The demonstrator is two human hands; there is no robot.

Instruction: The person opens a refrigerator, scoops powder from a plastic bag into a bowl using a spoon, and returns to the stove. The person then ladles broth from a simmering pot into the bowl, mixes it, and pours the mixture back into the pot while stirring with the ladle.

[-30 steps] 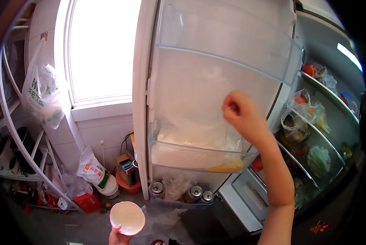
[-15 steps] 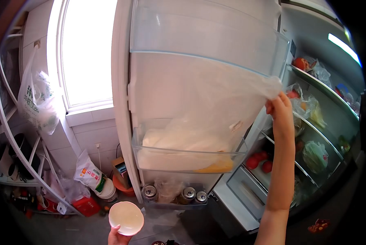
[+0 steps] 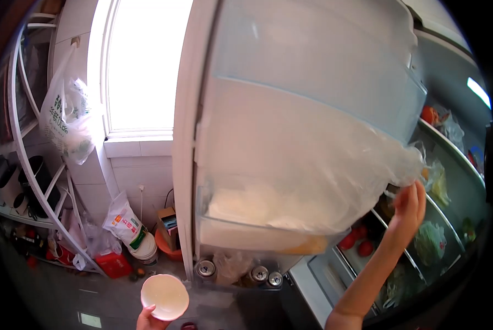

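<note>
My left hand (image 3: 147,318) grips a small white bowl (image 3: 165,297) by its rim, thumb over the edge. The bowl's inside faces me and nothing stands out in it. My right hand (image 3: 409,209) pinches the gathered end of a large clear plastic bag (image 3: 356,176). The bag stretches leftward across the open refrigerator door (image 3: 290,33). Its lower part sits in a door bin (image 3: 230,237), with a white mass inside and something yellow beneath.
Cans (image 3: 259,274) stand in the lowest door bin. Refrigerator shelves (image 3: 444,217) at right hold bagged food and red round produce (image 3: 366,248). A white rack (image 3: 29,165) curves along the left. A hanging bag (image 3: 70,124), a white bucket (image 3: 144,253) and a red box (image 3: 113,265) stand below the window side.
My right hand has moved down and to the right, drawing the bag's end with it; the bag now bulges lower. The view has shifted, and the bowl stays in my left hand.
</note>
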